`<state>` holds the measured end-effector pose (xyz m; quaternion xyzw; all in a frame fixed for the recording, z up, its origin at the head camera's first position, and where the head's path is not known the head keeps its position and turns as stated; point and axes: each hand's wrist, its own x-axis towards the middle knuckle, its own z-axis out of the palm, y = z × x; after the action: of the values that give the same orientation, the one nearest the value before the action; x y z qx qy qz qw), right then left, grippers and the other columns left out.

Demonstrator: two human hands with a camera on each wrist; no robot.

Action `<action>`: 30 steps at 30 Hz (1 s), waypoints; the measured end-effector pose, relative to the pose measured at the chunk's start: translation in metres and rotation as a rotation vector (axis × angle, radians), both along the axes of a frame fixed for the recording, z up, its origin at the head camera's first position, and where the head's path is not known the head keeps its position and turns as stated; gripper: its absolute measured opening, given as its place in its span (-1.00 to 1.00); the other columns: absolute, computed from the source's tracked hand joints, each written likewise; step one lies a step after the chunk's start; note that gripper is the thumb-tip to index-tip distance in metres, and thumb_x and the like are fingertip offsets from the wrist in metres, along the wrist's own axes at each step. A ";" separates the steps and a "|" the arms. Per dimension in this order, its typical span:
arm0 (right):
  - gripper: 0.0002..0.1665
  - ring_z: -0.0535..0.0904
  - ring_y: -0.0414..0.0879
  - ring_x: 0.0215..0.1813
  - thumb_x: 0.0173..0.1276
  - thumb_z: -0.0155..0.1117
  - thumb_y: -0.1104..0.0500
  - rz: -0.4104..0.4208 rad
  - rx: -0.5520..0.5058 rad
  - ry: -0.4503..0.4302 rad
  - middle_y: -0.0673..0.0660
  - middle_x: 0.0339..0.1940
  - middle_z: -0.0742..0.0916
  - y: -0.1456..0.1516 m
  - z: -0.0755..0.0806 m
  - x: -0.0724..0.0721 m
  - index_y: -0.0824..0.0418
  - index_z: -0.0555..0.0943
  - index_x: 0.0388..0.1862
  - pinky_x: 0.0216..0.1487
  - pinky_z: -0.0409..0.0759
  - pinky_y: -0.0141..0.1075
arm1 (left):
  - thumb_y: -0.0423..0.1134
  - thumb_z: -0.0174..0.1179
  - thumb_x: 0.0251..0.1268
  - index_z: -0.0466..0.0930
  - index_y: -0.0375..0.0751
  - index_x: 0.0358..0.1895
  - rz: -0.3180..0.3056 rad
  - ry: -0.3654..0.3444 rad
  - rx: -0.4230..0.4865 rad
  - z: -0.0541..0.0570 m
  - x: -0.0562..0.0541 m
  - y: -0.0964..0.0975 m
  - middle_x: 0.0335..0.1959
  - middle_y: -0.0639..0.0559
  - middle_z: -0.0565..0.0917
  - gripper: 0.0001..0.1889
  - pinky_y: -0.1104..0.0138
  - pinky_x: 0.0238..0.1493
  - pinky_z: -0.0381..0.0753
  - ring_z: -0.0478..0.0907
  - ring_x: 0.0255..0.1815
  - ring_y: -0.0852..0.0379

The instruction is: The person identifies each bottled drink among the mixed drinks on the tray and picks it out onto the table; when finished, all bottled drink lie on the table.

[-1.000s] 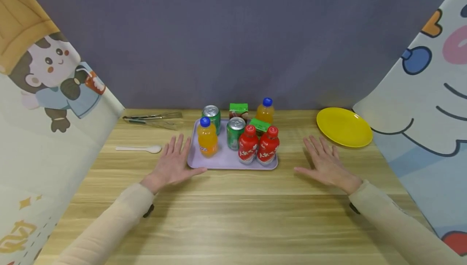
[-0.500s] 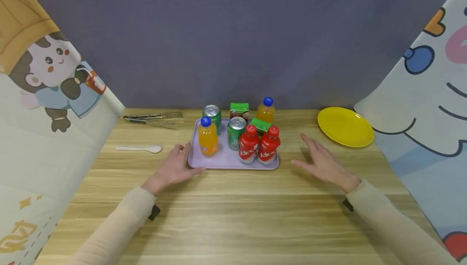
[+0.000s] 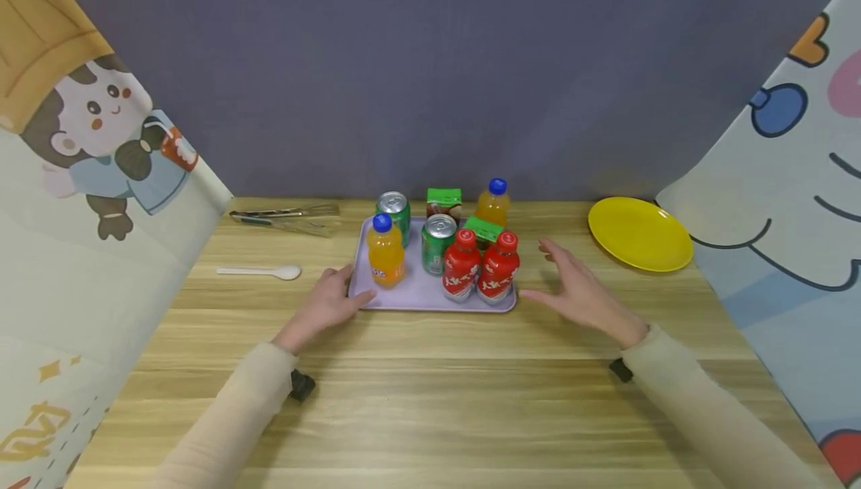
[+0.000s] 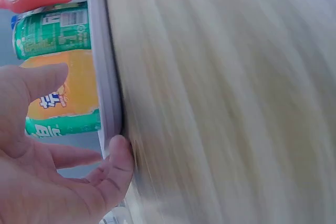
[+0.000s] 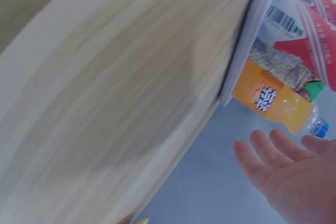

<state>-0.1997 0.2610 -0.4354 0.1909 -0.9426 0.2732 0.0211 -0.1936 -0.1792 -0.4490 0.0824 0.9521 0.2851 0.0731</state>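
A lilac tray [image 3: 410, 296] carries an orange soda bottle [image 3: 386, 257], green cans [image 3: 439, 246], green-topped drink cartons [image 3: 484, 230] and two red bottles [image 3: 460, 268]. Another orange bottle [image 3: 494, 208] stands at its back right. My left hand [image 3: 327, 302] is at the tray's left front corner. In the left wrist view its bent fingertips [image 4: 119, 153] touch the tray's edge, while the thumb [image 4: 47, 80] reaches over the rim, well apart from the fingers. My right hand [image 3: 585, 294] is spread a little to the tray's right, apart from it and holding nothing.
Tongs [image 3: 285, 220] and a white spoon [image 3: 262, 272] lie on the wooden table [image 3: 430, 399] to the left. A yellow plate [image 3: 639, 235] is at the back right. A grey backdrop [image 3: 430, 85] rises behind, with printed cloths [image 3: 726, 205] on both sides.
From lying spread flat, my left hand has bent its fingers and come against the tray's left edge. My right hand has turned on its side and moved left, closer to the tray.
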 end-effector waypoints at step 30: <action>-0.04 0.45 0.07 0.16 0.09 0.49 -0.08 0.084 -0.360 -0.013 0.15 0.23 0.52 -0.047 -0.003 -0.008 0.12 0.26 0.40 0.01 0.52 0.07 | -0.40 0.28 0.10 0.19 -0.50 0.36 0.061 -0.055 0.095 -0.008 -0.012 -0.001 0.06 -0.40 0.49 -0.27 -0.03 0.19 0.33 0.40 0.10 -0.23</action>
<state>-0.2076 0.2143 -0.4381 0.2212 -0.8699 0.4392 0.0374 -0.2052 -0.1806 -0.4568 0.0489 0.9372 0.3342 0.0864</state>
